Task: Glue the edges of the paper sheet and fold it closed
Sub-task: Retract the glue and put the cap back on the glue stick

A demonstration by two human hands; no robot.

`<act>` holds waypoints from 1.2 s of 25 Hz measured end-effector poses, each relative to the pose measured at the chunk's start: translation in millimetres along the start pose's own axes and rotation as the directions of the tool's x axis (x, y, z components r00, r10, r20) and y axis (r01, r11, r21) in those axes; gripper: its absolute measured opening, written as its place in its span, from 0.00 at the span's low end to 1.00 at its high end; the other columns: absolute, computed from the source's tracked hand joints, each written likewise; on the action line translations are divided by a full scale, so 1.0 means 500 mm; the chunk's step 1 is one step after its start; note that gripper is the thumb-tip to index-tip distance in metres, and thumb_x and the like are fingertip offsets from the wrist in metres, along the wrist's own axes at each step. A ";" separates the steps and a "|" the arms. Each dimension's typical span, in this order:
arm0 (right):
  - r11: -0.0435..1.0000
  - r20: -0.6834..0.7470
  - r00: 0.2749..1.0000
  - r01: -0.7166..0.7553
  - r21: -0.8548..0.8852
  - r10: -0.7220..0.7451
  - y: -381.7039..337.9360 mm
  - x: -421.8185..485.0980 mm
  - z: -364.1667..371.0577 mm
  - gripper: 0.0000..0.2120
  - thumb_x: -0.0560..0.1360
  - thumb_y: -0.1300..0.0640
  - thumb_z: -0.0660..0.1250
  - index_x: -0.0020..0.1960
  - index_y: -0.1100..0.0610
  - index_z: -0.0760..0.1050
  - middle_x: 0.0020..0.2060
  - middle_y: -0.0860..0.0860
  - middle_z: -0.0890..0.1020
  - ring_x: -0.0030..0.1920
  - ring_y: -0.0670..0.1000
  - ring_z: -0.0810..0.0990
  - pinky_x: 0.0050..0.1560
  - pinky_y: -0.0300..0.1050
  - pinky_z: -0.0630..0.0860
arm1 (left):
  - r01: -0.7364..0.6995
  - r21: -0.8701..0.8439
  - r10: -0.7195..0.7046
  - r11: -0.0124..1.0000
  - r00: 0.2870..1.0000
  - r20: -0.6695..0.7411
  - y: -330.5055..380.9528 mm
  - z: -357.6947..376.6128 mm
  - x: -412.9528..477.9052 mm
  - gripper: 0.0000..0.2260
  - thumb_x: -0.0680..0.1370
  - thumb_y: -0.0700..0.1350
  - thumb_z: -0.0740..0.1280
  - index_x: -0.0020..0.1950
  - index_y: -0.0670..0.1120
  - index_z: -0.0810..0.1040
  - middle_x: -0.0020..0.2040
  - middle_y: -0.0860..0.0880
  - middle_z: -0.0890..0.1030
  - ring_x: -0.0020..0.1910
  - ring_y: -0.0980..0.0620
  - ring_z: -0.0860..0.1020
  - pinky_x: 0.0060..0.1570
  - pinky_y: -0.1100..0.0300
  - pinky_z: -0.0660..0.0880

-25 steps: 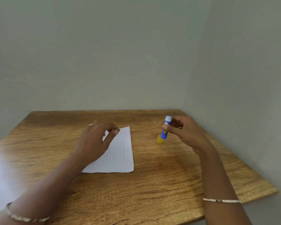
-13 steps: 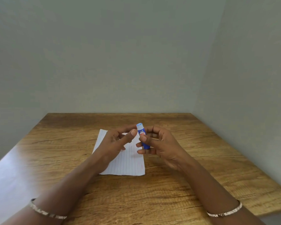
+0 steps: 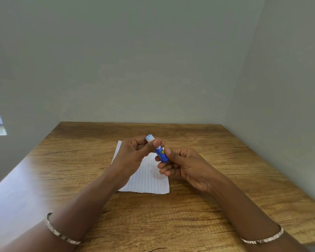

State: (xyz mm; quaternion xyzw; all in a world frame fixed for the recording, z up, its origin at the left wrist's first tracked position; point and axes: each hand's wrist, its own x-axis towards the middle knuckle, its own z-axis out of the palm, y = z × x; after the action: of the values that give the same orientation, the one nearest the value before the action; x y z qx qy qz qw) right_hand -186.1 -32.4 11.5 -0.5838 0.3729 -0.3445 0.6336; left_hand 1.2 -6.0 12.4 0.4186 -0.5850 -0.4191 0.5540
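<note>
Centre of frame: both hands shared one grip on the glue stick (image 3: 160, 151). Right hand (image 3: 187, 169) clamped round the blue barrel, its lower end hidden in the fingers. Left hand (image 3: 133, 157) pinched the upper part, thumb and fingers just under the white tip, which tilted toward upper left. Label on the barrel too small to read. Whether the cap was on or off, hard to make out. Below the hands, the lined paper sheet (image 3: 149, 179) lay flat on the wooden tabletop (image 3: 207, 215); its left and upper portions were covered by the left hand and wrist. A bracelet (image 3: 62, 233) showed on the left forearm, another bracelet (image 3: 262, 239) on the right. A small yellow speck peeked past the right knuckles, unidentifiable.
</note>
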 end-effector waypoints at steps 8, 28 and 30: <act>0.996 -0.018 0.996 0.087 0.009 -0.087 0.014 0.011 0.007 0.12 0.67 0.58 0.77 0.48 0.62 0.82 0.39 0.55 0.83 0.40 0.49 0.81 0.44 0.41 0.79 | 0.020 -0.009 -0.021 1.000 0.997 -0.077 0.000 0.003 0.001 0.11 0.72 0.51 0.73 0.49 0.45 0.86 0.44 0.51 0.88 0.44 0.59 0.85 0.51 0.60 0.70; 0.999 0.047 0.998 0.043 0.022 -0.044 0.006 0.009 0.017 0.22 0.77 0.45 0.65 0.57 0.64 0.81 0.44 0.60 0.86 0.40 0.51 0.84 0.40 0.40 0.81 | -0.059 0.011 0.059 0.998 0.995 -0.082 0.009 -0.008 0.003 0.11 0.69 0.52 0.71 0.48 0.49 0.85 0.42 0.56 0.88 0.44 0.63 0.84 0.42 0.74 0.75; 0.999 0.064 0.997 0.042 0.026 -0.044 0.009 0.010 0.014 0.21 0.79 0.47 0.63 0.55 0.64 0.82 0.42 0.58 0.86 0.39 0.50 0.83 0.39 0.39 0.80 | -0.056 0.014 0.057 0.998 0.996 -0.075 0.010 -0.010 0.002 0.12 0.69 0.52 0.71 0.49 0.49 0.85 0.43 0.55 0.88 0.45 0.62 0.84 0.43 0.74 0.75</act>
State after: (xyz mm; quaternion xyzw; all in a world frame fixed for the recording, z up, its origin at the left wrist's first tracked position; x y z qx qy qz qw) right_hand -177.5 -33.1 7.0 -0.5946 0.3354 -0.3436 0.6449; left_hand 5.8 -5.7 17.8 0.4208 -0.5778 -0.3834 0.5849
